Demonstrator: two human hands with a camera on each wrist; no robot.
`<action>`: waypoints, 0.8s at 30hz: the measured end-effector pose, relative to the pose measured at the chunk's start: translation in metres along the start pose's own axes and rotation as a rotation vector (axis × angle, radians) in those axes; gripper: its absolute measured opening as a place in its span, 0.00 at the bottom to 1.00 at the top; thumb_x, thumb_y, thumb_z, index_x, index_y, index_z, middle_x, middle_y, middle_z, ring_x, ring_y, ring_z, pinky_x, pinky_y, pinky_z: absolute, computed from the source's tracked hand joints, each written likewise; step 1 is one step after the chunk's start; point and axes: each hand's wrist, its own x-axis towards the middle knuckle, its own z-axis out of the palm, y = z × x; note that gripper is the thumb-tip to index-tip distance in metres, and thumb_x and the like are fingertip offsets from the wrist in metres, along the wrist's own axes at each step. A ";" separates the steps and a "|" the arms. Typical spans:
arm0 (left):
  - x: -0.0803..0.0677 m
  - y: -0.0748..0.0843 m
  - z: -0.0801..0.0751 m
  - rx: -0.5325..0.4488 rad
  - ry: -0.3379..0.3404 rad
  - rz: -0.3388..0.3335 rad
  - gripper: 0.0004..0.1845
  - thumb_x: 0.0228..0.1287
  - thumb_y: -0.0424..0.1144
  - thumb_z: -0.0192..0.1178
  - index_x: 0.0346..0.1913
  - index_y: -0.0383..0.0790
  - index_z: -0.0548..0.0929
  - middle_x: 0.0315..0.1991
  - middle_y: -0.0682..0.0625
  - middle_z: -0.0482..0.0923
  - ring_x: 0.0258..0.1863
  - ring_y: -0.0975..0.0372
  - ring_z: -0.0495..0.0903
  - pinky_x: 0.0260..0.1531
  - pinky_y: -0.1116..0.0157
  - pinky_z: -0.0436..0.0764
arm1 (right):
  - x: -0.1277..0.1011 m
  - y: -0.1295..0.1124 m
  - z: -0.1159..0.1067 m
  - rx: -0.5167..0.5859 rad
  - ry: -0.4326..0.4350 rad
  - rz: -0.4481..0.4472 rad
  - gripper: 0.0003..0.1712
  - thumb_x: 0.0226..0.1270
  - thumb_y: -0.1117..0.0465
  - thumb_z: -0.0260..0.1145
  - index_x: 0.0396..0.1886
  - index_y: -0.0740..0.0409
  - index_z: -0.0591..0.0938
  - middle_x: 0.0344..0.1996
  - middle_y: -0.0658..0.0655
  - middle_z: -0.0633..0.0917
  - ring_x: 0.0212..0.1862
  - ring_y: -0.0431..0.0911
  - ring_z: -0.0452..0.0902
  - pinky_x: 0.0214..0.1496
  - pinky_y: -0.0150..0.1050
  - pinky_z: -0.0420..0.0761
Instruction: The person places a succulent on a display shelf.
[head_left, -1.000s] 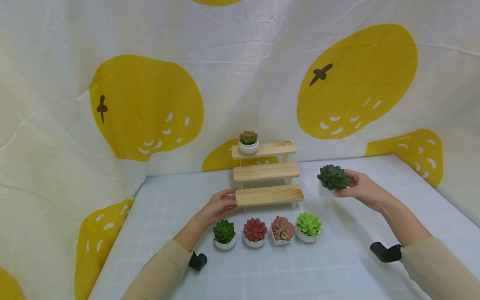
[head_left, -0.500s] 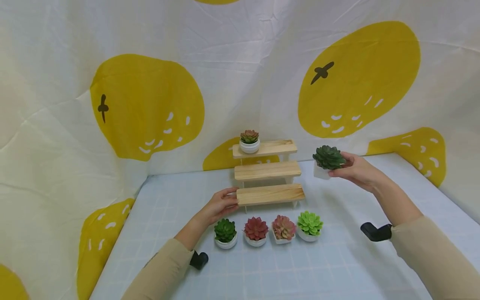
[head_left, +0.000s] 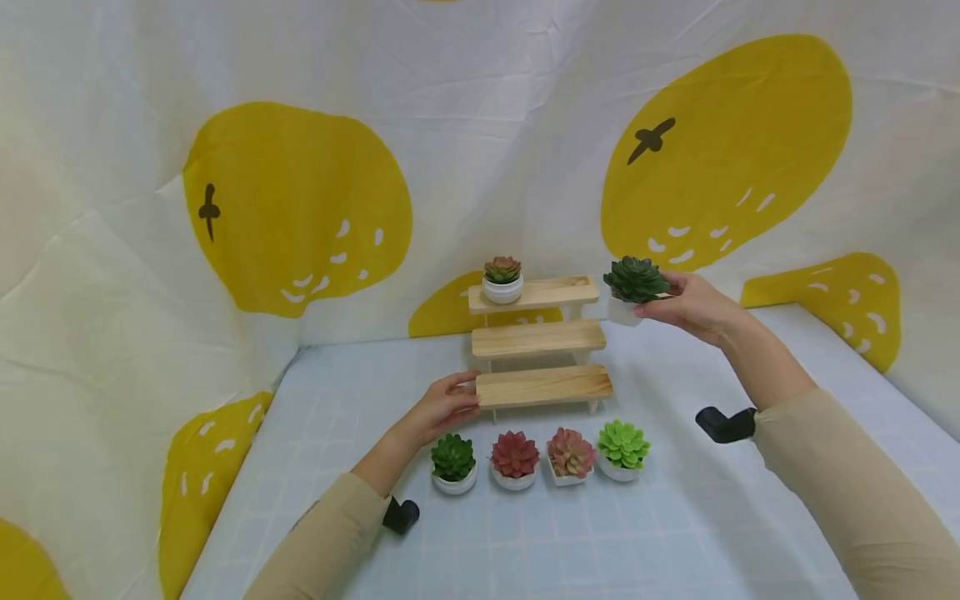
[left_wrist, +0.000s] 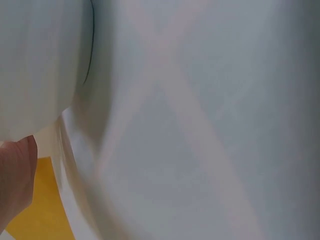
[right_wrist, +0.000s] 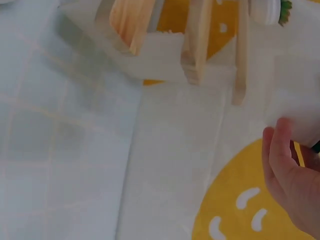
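Up by the right end of the wooden step shelf's [head_left: 542,340] top tier, your right hand [head_left: 688,306] has its fingers curled round a dark green succulent [head_left: 634,282] in a white pot, held in the air just beside that tier. Your left hand [head_left: 444,406] rests relaxed against the bottom step's left end. Another potted succulent [head_left: 502,278] sits on the top tier's left end, and four more pots [head_left: 538,457] line up along the table [head_left: 675,533] in front of the shelf.
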 end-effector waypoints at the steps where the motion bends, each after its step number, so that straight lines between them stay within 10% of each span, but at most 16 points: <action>1: 0.000 0.001 0.000 0.000 0.002 0.000 0.28 0.64 0.23 0.51 0.67 0.30 0.61 0.56 0.33 0.68 0.41 0.60 0.77 0.44 0.65 0.80 | 0.002 -0.003 0.002 0.003 0.007 0.004 0.44 0.59 0.67 0.66 0.70 0.66 0.53 0.62 0.64 0.62 0.53 0.45 0.66 0.58 0.35 0.72; 24: 0.001 0.006 0.003 0.005 0.042 -0.053 0.29 0.63 0.22 0.51 0.67 0.32 0.62 0.56 0.33 0.69 0.39 0.61 0.78 0.42 0.66 0.80 | 0.056 -0.018 0.049 0.133 0.138 -0.015 0.38 0.55 0.72 0.68 0.65 0.66 0.63 0.53 0.60 0.71 0.49 0.45 0.70 0.58 0.39 0.72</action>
